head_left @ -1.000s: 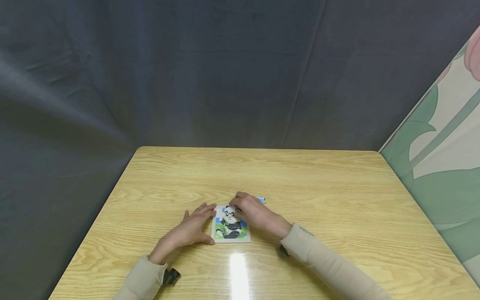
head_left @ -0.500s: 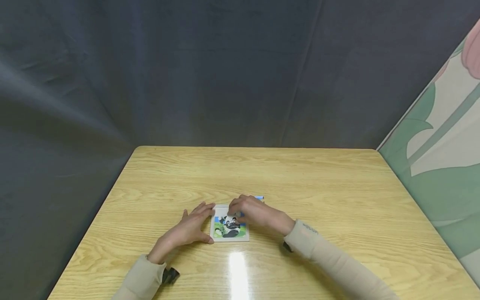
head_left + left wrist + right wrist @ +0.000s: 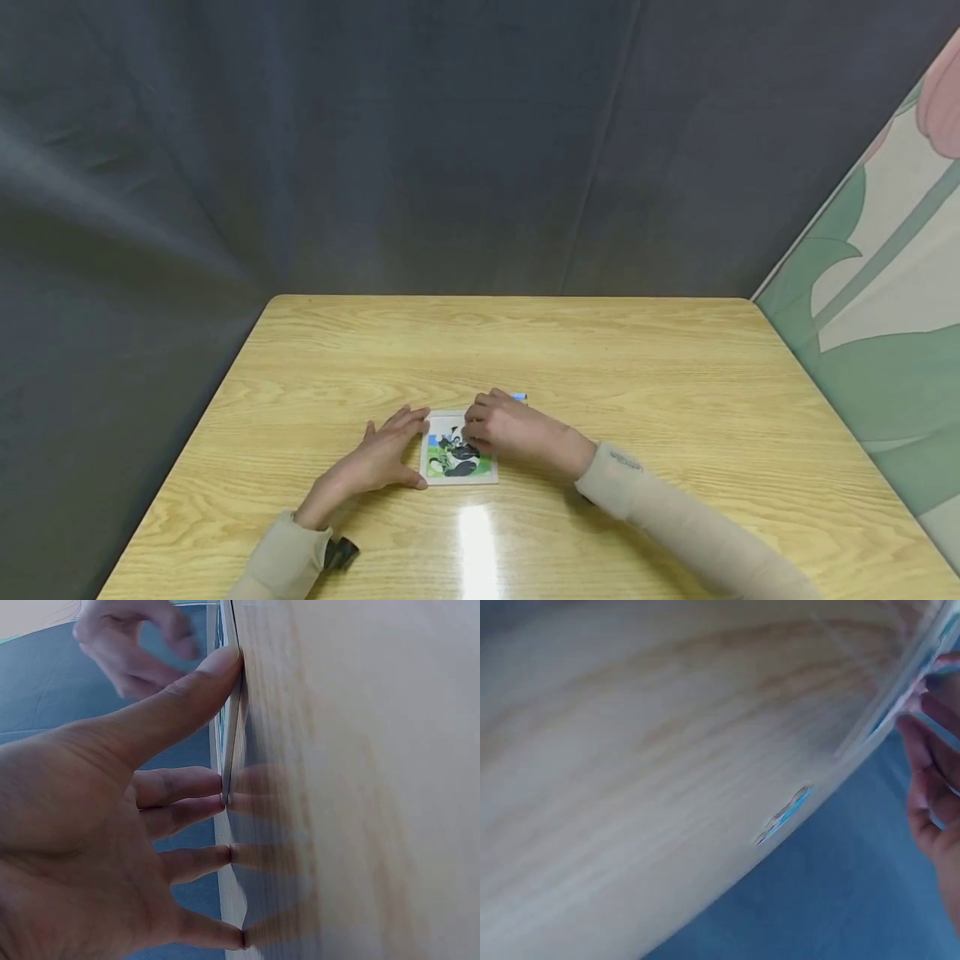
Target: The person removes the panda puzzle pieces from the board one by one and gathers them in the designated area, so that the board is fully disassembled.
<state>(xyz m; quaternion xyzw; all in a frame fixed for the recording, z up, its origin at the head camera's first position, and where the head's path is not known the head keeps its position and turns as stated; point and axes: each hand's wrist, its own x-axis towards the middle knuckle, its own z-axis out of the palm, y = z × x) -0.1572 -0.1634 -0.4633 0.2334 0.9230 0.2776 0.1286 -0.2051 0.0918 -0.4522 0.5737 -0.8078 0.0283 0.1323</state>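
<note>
Two grips show, both of them bare hands: one left grip [image 3: 382,457] and one right grip [image 3: 513,427]. The left wrist view counts one thumb [image 3: 169,716] and four fingers [image 3: 196,865] on the left. There are two sleeves, one left sleeve [image 3: 281,552] and one right sleeve [image 3: 671,514]. One framed board [image 3: 463,481] bears one panda picture [image 3: 459,465]; the number of its pieces cannot be told. One loose piece [image 3: 784,815], one worktop [image 3: 637,358], one dark curtain [image 3: 442,150], one patterned cloth [image 3: 892,367] and one black device [image 3: 342,552] by the left sleeve also show.
</note>
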